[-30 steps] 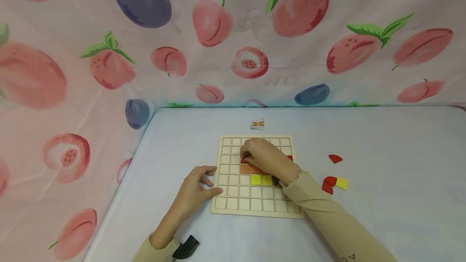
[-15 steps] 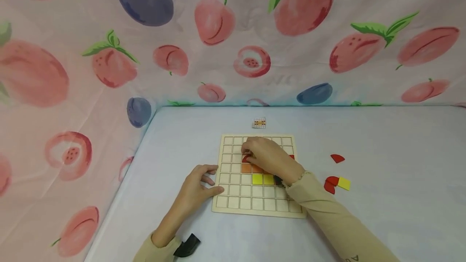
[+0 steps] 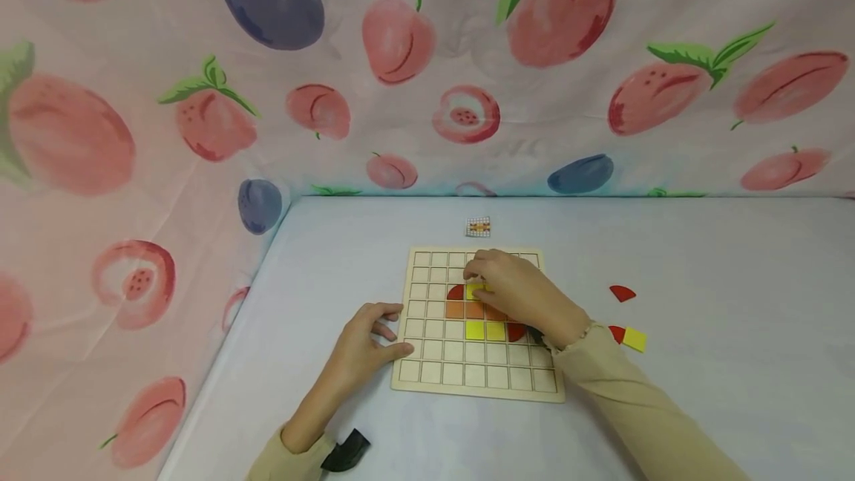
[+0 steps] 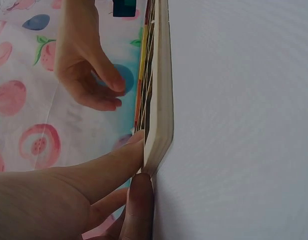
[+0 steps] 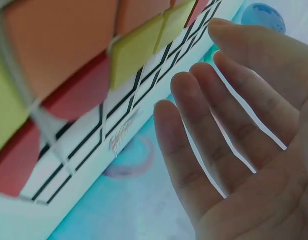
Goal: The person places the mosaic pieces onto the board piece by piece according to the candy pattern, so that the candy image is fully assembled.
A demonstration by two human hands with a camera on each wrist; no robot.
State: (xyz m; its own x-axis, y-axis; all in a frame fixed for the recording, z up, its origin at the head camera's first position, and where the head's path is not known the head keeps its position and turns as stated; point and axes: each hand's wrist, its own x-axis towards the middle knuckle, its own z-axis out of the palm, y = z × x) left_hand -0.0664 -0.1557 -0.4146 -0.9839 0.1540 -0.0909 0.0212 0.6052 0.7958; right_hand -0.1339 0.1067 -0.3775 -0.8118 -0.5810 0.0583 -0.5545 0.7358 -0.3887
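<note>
A pale wooden grid board lies on the table, with coloured tiles in its middle cells. My left hand touches the board's left edge with thumb and fingertips. In the left wrist view, the thumb lies at the board's face and a finger presses its rim. My right hand hovers over the board, fingers loosely spread and holding nothing, as the right wrist view shows. Near it are a red quarter-circle tile, orange square tiles and yellow square tiles. The forearm hides some right-hand cells.
Right of the board lie a loose red quarter-circle tile, a yellow square tile and a partly hidden red piece. A small pattern card sits behind the board. Fruit-print cloth hangs at the back and left.
My right hand has let go of the red quarter-circle tile, which stays in its cell. The hand has moved right, uncovering a yellow tile. My left hand remains at the board's edge.
</note>
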